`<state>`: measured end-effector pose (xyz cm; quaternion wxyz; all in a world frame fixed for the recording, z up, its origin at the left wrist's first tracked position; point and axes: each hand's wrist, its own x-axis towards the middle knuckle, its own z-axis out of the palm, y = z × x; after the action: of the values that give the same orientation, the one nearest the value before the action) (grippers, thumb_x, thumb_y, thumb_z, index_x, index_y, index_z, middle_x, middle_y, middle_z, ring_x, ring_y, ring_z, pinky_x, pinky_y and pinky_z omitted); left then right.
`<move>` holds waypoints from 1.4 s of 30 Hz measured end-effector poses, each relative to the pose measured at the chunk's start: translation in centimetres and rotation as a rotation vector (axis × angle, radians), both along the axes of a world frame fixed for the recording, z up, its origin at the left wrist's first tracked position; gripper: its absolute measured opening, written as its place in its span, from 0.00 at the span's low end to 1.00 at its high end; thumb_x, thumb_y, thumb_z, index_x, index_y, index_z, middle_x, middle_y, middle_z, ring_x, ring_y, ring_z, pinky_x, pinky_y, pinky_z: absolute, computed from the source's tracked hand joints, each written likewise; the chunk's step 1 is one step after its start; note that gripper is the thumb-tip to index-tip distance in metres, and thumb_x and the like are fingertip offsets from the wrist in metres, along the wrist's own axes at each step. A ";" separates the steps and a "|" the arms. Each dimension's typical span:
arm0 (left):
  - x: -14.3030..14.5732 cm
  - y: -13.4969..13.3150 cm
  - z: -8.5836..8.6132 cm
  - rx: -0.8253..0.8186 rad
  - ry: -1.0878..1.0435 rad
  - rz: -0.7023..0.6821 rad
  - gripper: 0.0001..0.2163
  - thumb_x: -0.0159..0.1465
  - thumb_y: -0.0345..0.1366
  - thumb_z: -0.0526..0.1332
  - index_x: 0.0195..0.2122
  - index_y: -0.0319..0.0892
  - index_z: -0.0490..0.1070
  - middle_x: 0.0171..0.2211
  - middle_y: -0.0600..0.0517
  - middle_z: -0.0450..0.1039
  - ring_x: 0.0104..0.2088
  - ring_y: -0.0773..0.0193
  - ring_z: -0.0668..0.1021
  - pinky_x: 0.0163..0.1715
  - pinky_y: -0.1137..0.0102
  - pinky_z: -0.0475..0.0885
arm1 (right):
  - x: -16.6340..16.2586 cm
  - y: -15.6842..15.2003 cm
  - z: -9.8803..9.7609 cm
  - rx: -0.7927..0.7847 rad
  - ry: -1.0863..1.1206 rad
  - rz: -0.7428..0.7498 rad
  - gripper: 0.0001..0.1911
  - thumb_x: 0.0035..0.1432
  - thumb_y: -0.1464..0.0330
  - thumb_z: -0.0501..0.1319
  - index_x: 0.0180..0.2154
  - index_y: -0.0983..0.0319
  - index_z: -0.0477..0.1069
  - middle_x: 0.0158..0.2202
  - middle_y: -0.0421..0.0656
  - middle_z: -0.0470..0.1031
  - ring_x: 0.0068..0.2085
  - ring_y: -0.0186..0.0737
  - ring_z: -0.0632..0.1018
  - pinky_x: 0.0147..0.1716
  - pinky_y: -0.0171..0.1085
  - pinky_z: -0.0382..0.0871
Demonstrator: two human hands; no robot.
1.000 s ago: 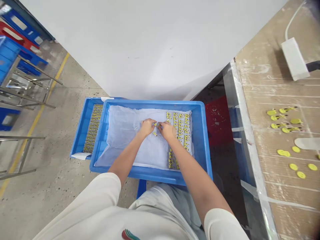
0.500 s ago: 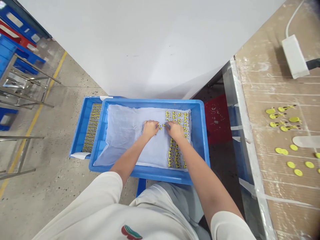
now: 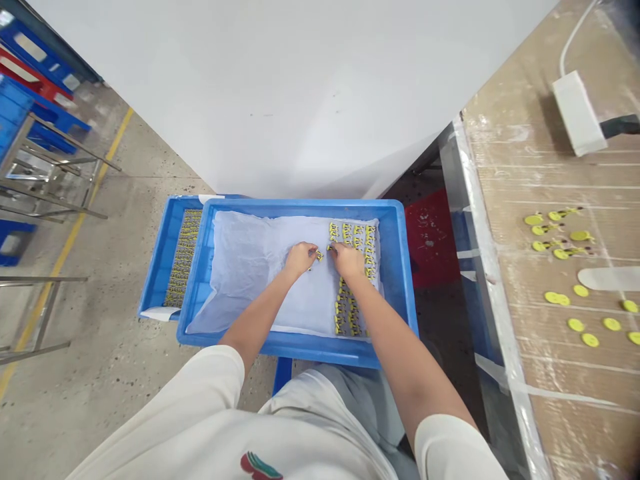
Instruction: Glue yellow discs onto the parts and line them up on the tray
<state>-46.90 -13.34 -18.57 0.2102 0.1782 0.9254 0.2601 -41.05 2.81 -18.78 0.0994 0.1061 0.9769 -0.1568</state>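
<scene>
A blue tray [image 3: 395, 280] lined with a white cloth [image 3: 250, 267] lies in front of me. Rows of small yellow pieces [image 3: 357, 237] cover the cloth's right side. My left hand [image 3: 299, 259] rests on the cloth, fingers pinched on a small yellow piece [image 3: 319, 255]. My right hand [image 3: 346, 260] is beside it at the edge of the rows, fingers curled on a small yellow piece at its fingertips. The two hands are almost touching.
A second blue tray [image 3: 167, 260] with rows of yellow pieces sits under the first, sticking out left. A wooden bench [image 3: 560, 373] on the right carries loose yellow discs [image 3: 575, 325] and a white block [image 3: 579, 115]. Metal racks [image 3: 45, 200] stand left. A white wall is ahead.
Both hands have shifted slightly to the right and away from me, toward the rows of yellow pieces. The camera view drifted a little.
</scene>
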 end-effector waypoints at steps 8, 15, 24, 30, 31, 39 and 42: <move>0.1 1.3 -0.5 -0.008 -0.008 0.022 0.11 0.59 0.34 0.61 0.43 0.45 0.77 0.39 0.50 0.80 0.41 0.62 0.80 0.46 0.69 0.70 | 0.2 0.5 0.2 0.022 0.006 -0.079 0.17 0.66 0.63 0.52 0.51 0.57 0.72 0.48 0.46 0.76 0.45 0.42 0.77 0.42 0.36 0.66; 0.2 2.9 -0.6 0.007 -0.023 0.053 0.11 0.59 0.35 0.62 0.43 0.45 0.77 0.38 0.51 0.80 0.40 0.62 0.80 0.45 0.69 0.70 | 0.1 0.2 0.6 0.028 0.001 -0.122 0.16 0.66 0.63 0.51 0.48 0.58 0.74 0.45 0.47 0.77 0.43 0.43 0.77 0.40 0.36 0.65; 0.2 3.8 -0.5 0.034 -0.024 0.123 0.14 0.59 0.37 0.63 0.47 0.47 0.75 0.39 0.52 0.79 0.42 0.63 0.79 0.45 0.71 0.70 | 0.6 0.0 1.1 0.031 -0.039 -0.151 0.18 0.66 0.63 0.50 0.52 0.57 0.71 0.48 0.47 0.76 0.43 0.43 0.77 0.40 0.37 0.66; -0.6 4.6 -0.3 0.071 0.006 0.145 0.13 0.61 0.36 0.59 0.46 0.46 0.75 0.44 0.51 0.79 0.45 0.63 0.79 0.49 0.71 0.69 | -0.6 0.4 1.5 0.037 -0.051 -0.126 0.21 0.68 0.67 0.45 0.57 0.53 0.66 0.52 0.47 0.73 0.44 0.43 0.77 0.41 0.38 0.67; -0.7 4.7 -0.4 0.076 0.002 0.147 0.13 0.61 0.35 0.60 0.46 0.46 0.76 0.44 0.51 0.79 0.44 0.63 0.79 0.49 0.71 0.69 | -0.9 0.5 1.5 0.036 -0.059 -0.116 0.21 0.68 0.67 0.45 0.56 0.52 0.68 0.52 0.47 0.73 0.43 0.42 0.77 0.40 0.37 0.67; -0.6 4.9 -0.8 0.111 -0.042 0.196 0.13 0.63 0.32 0.57 0.47 0.46 0.76 0.45 0.52 0.79 0.45 0.66 0.79 0.49 0.73 0.70 | -1.6 0.8 1.0 0.028 -0.103 -0.054 0.18 0.66 0.67 0.49 0.49 0.54 0.75 0.48 0.47 0.74 0.41 0.42 0.78 0.39 0.36 0.68; -0.6 4.3 -0.5 0.117 -0.051 0.221 0.14 0.64 0.30 0.55 0.48 0.45 0.75 0.46 0.52 0.79 0.46 0.67 0.79 0.50 0.74 0.69 | -1.5 1.0 0.8 0.018 -0.085 -0.035 0.19 0.66 0.68 0.49 0.51 0.52 0.74 0.50 0.46 0.74 0.42 0.41 0.78 0.39 0.36 0.68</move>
<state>-47.55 -9.08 -19.11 0.1932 0.0804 0.9170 0.3396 -42.53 3.80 -17.96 0.1370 0.1305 0.9712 -0.1451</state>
